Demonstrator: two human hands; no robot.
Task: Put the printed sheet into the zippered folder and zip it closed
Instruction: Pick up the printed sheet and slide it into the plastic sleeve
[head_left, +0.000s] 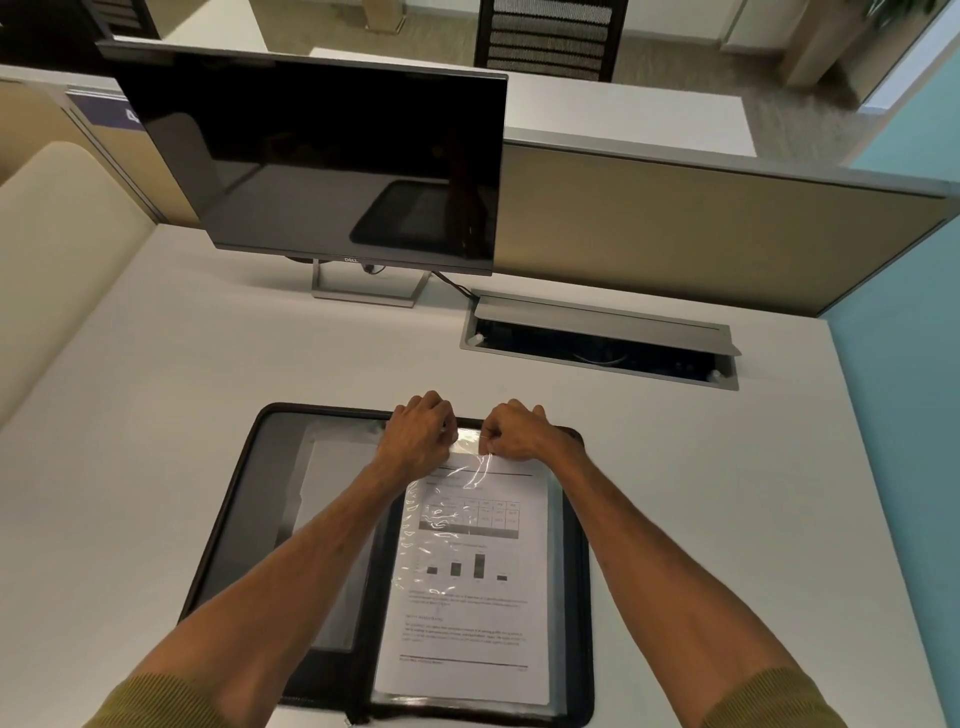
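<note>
A black zippered folder lies open flat on the white desk in front of me. On its right half rests the printed sheet, with a table, a bar chart and text, lying partly under a clear plastic sleeve that glints. My left hand and my right hand are both at the sheet's top edge, fingers curled and pinching the sleeve's opening. Whether the sheet's top edge is also pinched is hidden by the fingers. The folder's left half holds a grey pocket.
A dark monitor stands at the back of the desk. Right of its stand is an open cable hatch. A beige partition closes the far side, a teal wall the right.
</note>
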